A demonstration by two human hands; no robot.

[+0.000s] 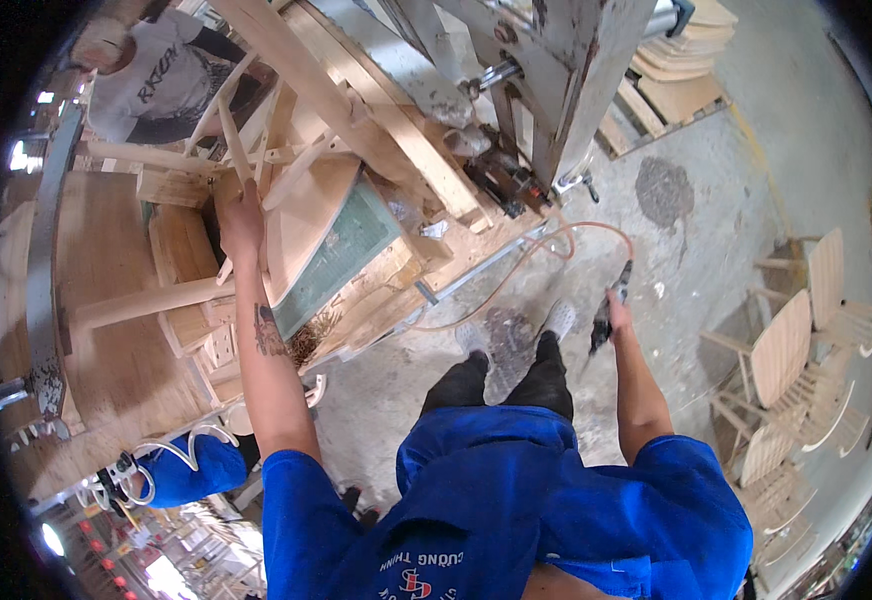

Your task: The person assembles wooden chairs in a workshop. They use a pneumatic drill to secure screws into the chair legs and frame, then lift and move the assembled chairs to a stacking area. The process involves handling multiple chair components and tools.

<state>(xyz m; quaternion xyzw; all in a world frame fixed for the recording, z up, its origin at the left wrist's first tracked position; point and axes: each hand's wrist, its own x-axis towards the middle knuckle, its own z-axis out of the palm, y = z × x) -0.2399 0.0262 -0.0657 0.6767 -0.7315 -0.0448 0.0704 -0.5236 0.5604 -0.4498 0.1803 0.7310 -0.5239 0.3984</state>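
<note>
My left hand (243,232) reaches onto the workbench at the left and is closed around a slim bar of a pale wooden chair frame (178,298). The frame lies among wooden blocks, beside a green sheet (341,245) set on the bench. Down at my right side, over the floor, my right hand (618,314) grips a dark air screwdriver (601,325). Its tip points down, and an orange-red air hose (596,226) runs from its upper end back to the bench. The fingers of my left hand are partly hidden by the wood.
A grey steel machine frame (596,70) rises beyond the bench. Another person (156,85) stands across it at the upper left. Wooden chairs (784,345) stand at the right, and stacked wooden seats (681,50) rest on a pallet. The hose loops over the concrete floor.
</note>
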